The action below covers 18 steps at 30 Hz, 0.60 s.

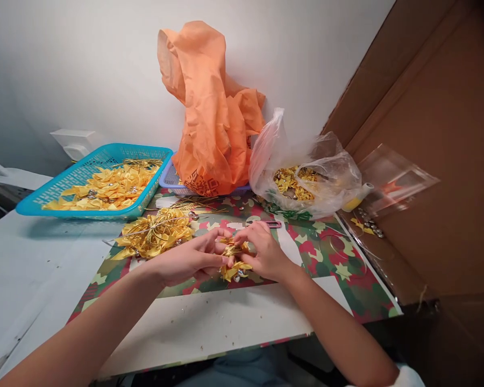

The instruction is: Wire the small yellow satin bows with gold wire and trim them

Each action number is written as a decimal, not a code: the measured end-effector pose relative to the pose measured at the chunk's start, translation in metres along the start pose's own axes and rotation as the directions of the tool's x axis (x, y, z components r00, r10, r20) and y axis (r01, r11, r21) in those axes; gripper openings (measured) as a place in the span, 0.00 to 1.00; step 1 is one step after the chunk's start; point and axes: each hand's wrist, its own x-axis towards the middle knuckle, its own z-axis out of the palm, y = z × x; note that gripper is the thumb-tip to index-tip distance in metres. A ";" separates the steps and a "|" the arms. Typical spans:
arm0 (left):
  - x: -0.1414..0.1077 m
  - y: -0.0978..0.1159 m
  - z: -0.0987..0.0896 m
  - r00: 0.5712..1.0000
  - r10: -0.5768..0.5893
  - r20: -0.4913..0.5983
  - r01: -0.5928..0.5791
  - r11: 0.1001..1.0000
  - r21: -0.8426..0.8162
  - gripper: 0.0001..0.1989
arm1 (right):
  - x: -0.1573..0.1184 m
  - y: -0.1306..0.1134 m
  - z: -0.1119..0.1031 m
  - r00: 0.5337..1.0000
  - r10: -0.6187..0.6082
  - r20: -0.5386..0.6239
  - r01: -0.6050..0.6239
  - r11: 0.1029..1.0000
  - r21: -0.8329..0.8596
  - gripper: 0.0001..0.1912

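Observation:
Over the middle of the table, my left hand (197, 258) and my right hand (266, 252) are both closed on a small bunch of yellow ribbon flowers (236, 270) with gold wire stems. The fingers of both hands pinch around the gold wires (232, 250), and shiny round beads show below them. Part of the bunch is hidden by my fingers. Left of my hands lies a larger cluster of yellow ribbon flowers (155, 236), its gold wires gathered in the centre. Loose gold wires (197, 203) lie behind it.
A blue plastic basket (84, 214) with yellow flowers stands at back left. An orange bag (210, 118) rests on a purple basket (169, 177) by the wall. A clear plastic bag (334, 177) holds gold pieces. Cardboard (435, 177) rises at right. A pink clip-like tool (272, 224) lies behind my hands.

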 end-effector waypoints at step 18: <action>0.005 -0.009 0.008 0.972 -0.101 0.211 0.118 0.991 -0.066 0.15 | 0.007 0.000 -0.009 0.888 0.366 0.279 -0.458 0.634 0.623 0.11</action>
